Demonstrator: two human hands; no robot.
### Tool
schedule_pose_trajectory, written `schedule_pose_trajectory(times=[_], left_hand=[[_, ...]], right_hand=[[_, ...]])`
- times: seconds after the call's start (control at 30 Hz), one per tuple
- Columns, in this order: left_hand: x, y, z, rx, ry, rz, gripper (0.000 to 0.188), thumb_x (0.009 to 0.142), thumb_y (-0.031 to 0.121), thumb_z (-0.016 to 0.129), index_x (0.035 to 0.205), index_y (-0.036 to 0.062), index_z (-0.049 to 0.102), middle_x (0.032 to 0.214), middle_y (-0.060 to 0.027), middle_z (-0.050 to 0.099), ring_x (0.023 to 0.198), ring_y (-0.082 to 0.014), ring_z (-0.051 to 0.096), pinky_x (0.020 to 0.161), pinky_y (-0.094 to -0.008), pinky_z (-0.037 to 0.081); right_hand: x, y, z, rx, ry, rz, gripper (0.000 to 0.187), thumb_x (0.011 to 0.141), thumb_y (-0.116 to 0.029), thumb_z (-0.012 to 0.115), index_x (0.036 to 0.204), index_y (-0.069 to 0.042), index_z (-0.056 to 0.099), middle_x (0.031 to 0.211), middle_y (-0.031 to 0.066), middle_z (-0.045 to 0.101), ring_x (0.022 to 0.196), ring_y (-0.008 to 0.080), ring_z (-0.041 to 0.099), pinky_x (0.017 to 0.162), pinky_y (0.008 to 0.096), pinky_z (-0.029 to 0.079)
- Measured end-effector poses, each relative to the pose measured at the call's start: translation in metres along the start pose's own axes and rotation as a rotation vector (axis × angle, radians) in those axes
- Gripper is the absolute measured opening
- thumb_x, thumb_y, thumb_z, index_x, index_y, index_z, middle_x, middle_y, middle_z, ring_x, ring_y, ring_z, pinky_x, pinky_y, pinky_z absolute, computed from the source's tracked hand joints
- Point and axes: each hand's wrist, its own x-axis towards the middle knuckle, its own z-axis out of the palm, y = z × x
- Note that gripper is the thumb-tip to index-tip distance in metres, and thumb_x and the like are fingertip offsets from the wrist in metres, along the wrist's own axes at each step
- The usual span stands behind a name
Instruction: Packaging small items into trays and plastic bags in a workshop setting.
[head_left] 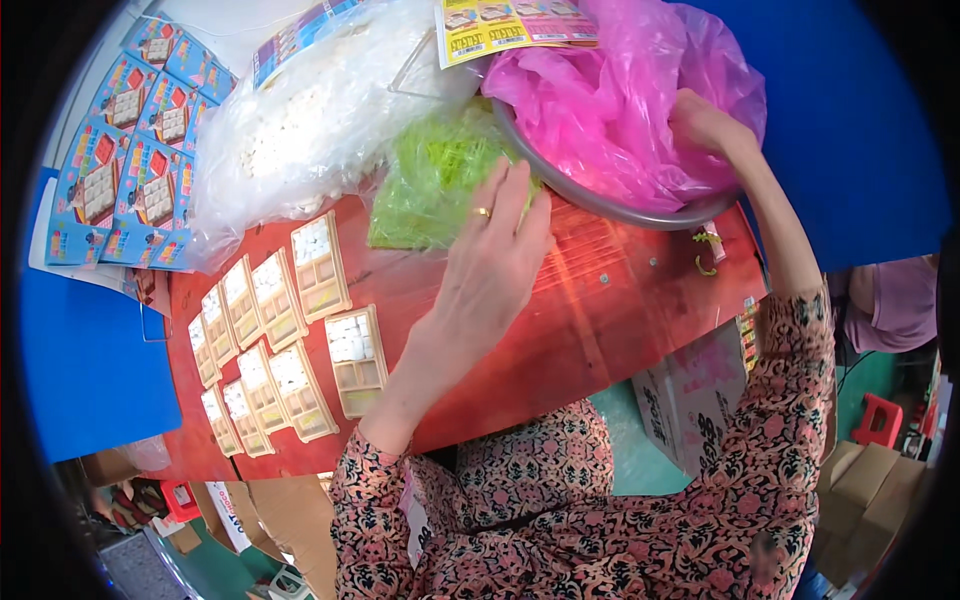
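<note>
My left hand (487, 265) hovers at the near edge of a clear bag of bright green pieces (420, 185). Its fingers are stretched out, and a ring sits on one of them. Farther right, my right hand (708, 125) reaches into the folds of a pink plastic bag (610, 110) lining a grey basin (560, 185). The fingers there look curled; their tips and whatever they hold are hidden. Several small cream compartment trays (322, 275) stand in two rows at the left, with white blocks in their upper parts and yellowish pieces in some lower compartments.
A large clear bag of white pieces (300, 130) lies behind the trays. Blue printed boxes or cards (140, 150) are at the far left, a yellow and pink printed sheet (520, 28) at the back. Small green scraps (706, 265) lie on the red table (600, 330) near its right edge.
</note>
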Motion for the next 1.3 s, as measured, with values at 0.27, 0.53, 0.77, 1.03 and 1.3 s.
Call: schedule_pose_trajectory(times=[0.27,0.53,0.77,1.03,1.3], left_hand=[[0.094,-0.031,0.027,-0.049,0.177,0.153,0.038,0.077,-0.001,0.052,0.114,-0.0068,0.047,0.125,-0.0232,0.041,0.114,-0.0406,0.04,0.096,-0.0453,0.034],[0.112,-0.037,0.038,0.109,-0.044,0.337,0.004,0.074,0.007,0.057,0.073,0.0036,0.056,0.077,-0.0096,0.054,0.093,-0.0275,0.051,0.087,-0.0423,0.036],[0.079,0.019,0.026,-0.165,-0.064,0.292,0.006,0.074,0.008,0.059,0.077,0.0038,0.057,0.081,-0.0102,0.057,0.085,-0.027,0.056,0.093,-0.0507,0.034],[0.076,0.071,0.052,-0.372,0.065,0.394,0.005,0.073,0.004,0.053,0.076,0.0022,0.056,0.081,-0.0133,0.056,0.079,-0.0274,0.057,0.082,-0.0433,0.041],[0.091,0.008,0.002,-0.282,0.104,0.241,0.01,0.077,0.01,0.056,0.081,0.0011,0.057,0.087,-0.0149,0.056,0.088,-0.0323,0.053,0.08,-0.0393,0.043]], right_hand=[[-0.043,-0.076,-0.076,0.418,0.96,-0.106,0.025,0.078,0.001,0.054,0.102,-0.002,0.059,0.093,0.0176,0.061,0.081,0.0345,0.059,0.068,0.034,0.048],[-0.035,-0.041,-0.005,0.338,0.469,-0.137,0.016,0.081,-0.01,0.059,0.096,-0.006,0.055,0.078,0.0144,0.054,0.076,0.0315,0.052,0.067,0.038,0.042],[-0.052,-0.04,-0.029,0.336,0.532,0.117,0.013,0.081,-0.013,0.056,0.082,0.0,0.059,0.078,0.019,0.058,0.076,0.0372,0.056,0.064,0.0433,0.044],[-0.017,-0.07,-0.056,0.634,0.677,-0.165,0.015,0.082,-0.008,0.055,0.092,0.004,0.058,0.075,0.0178,0.059,0.07,0.0331,0.058,0.062,0.0367,0.045],[-0.035,-0.082,-0.026,0.83,0.463,-0.292,0.023,0.07,0.003,0.047,0.089,0.003,0.058,0.084,0.0254,0.058,0.082,0.0387,0.058,0.066,0.0443,0.043]])
